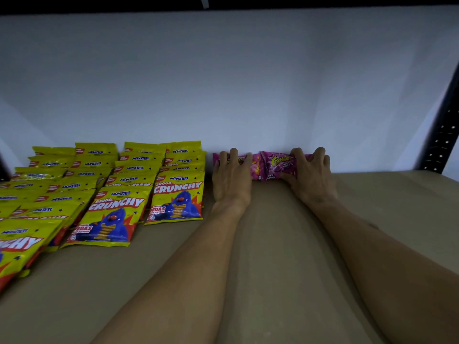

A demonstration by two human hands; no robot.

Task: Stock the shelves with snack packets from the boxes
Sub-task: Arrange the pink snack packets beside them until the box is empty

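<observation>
Two purple snack packets stand side by side against the white back wall of the shelf. My left hand (232,176) grips the left purple packet (255,167), covering most of it. The fingers of my right hand (310,172) curl over the top of the right purple packet (279,165), which shows yellow lettering. Both arms reach forward over the brown shelf board (273,244). Several yellow Monster Crunchy packets (177,197) stand in rows left of my left hand.
The yellow packets fill the shelf's left part in several overlapping rows, down to the left edge of the view. A black perforated shelf upright (442,135) rises at the right. The white back wall (223,83) closes the shelf behind. Bare board lies right of my right hand.
</observation>
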